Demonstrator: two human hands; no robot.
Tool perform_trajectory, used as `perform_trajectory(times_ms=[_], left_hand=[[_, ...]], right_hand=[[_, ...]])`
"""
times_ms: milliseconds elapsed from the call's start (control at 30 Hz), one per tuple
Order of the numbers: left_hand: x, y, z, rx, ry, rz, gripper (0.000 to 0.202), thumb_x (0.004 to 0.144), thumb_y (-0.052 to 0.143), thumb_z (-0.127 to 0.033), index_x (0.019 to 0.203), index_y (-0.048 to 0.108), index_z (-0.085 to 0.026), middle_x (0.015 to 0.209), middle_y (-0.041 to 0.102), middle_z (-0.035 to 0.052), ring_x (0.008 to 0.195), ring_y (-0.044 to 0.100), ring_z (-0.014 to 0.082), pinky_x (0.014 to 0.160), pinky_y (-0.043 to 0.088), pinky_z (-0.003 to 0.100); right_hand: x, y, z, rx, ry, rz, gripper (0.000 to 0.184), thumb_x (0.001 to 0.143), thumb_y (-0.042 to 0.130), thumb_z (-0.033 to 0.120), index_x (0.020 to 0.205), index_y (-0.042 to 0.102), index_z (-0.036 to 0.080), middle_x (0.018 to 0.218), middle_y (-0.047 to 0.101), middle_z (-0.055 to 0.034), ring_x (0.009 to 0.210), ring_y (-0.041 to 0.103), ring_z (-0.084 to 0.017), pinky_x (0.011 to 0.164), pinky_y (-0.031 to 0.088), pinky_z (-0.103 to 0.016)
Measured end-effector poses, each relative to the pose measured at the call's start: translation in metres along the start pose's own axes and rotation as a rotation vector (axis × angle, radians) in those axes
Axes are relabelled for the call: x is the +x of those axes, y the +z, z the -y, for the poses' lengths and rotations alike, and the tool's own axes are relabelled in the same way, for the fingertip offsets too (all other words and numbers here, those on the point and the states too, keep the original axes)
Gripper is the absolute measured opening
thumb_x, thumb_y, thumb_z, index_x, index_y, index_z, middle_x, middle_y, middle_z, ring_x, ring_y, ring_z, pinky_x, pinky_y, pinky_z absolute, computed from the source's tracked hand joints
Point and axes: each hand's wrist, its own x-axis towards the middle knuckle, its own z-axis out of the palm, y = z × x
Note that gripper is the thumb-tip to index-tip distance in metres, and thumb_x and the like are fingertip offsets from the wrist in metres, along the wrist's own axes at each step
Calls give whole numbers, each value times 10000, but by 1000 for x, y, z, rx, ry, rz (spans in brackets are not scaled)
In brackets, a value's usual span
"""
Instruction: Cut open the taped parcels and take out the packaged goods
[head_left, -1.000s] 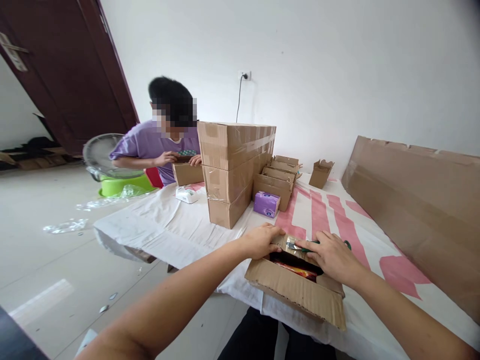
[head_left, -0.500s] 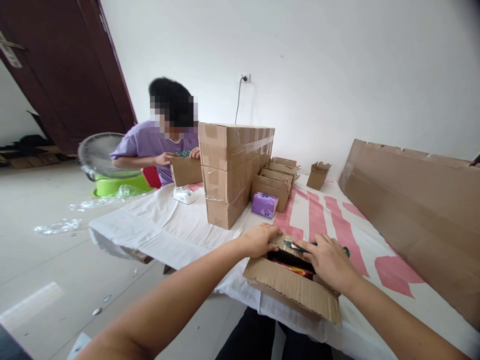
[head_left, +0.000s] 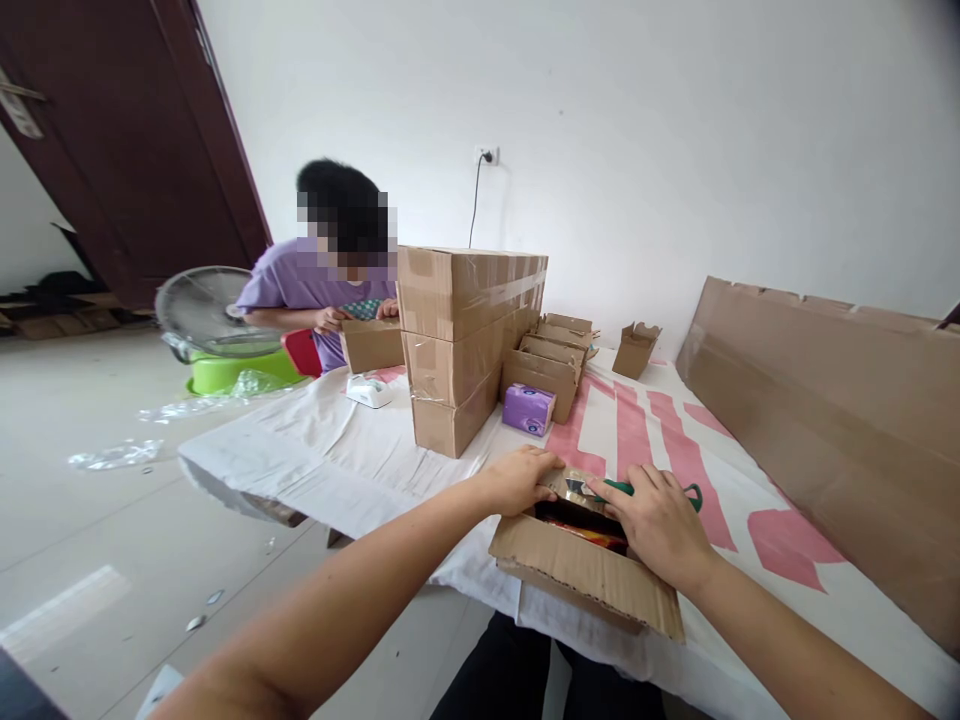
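Note:
A small open cardboard box point(head_left: 585, 570) sits at the near edge of the cloth-covered table point(head_left: 322, 450), with red and dark packets showing inside. My left hand point(head_left: 521, 478) lies on the box's far left flap, fingers curled over its edge. My right hand point(head_left: 660, 525) rests on the right side of the box and grips a green-handled cutter point(head_left: 626, 489), its metal tip pointing left over the taped flap.
A stack of three taped cartons point(head_left: 465, 335) stands mid-table, with a purple tissue pack point(head_left: 529, 409) and several small open boxes point(head_left: 555, 355) beside it. A large flat cardboard sheet point(head_left: 832, 410) leans at the right. Another person in a purple shirt point(head_left: 300, 290) handles a box at the far end. A fan point(head_left: 206, 312) stands on the floor.
The view shifted slightly. My right hand moved a little toward me along the box with the cutter. The other person bent lower over their box.

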Motion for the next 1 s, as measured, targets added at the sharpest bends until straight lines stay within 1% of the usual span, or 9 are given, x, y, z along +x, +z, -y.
perform_trajectory(times_ms=[100,267,333,533,633,733,833,1000], left_hand=[[0,0,0,5,2,5,488,826,691,-296,1283,559,-185,1283,635,108,1243,540,279,1052,422,374],[-1,-1,-1,5,-1,2,498,830,688,-301,1295,558,-180,1291,631,113,1244,539,281,1049,426,373],[-2,-1,-1,3,-1,2,498,829,688,-296,1297,558,-185,1292,632,107,1245,538,276,1054,422,369],[-2,0,0,-2,-5,-5,493,829,690,-303,1292,561,-194,1281,638,103,1242,538,275,1044,429,369],[-2,1,0,0,-9,-6,485,825,692,-297,1283,564,-205,1276,641,98,1239,543,269,1042,430,366],[-1,1,0,6,-7,-4,487,823,695,-295,1283,563,-207,1278,638,101,1241,543,265,1048,424,359],[0,1,1,10,-4,-1,494,822,696,-301,1287,560,-205,1280,637,102,1241,543,268,1046,425,361],[-1,0,2,11,-2,1,489,828,686,-308,1288,558,-198,1277,636,113,1234,547,280,1028,436,373]], right_hand=[[1,-1,1,-48,-34,-27,350,913,597,184,1197,675,373,851,579,-67,809,473,-225,728,304,-332],[0,-4,1,-114,-92,-42,495,865,574,63,1232,647,387,835,573,-66,810,458,-236,734,290,-341],[0,-5,1,-129,-105,-50,520,843,571,39,1229,650,379,828,572,-66,814,454,-238,736,288,-344],[1,-9,4,-167,-142,-94,513,822,587,53,1230,657,357,822,581,-69,803,439,-238,746,284,-355],[2,-11,6,-195,-169,-136,488,821,589,64,1213,670,344,830,593,-74,801,434,-241,749,283,-358],[2,-12,7,-228,-200,-181,450,816,598,75,1178,692,324,858,611,-85,819,436,-251,763,286,-364],[2,-12,6,-238,-222,-195,450,813,601,83,1191,688,310,896,623,-96,835,437,-254,776,289,-369],[0,-9,2,-191,-197,-205,495,811,583,53,1212,676,330,892,616,-82,823,442,-238,778,302,-358]])
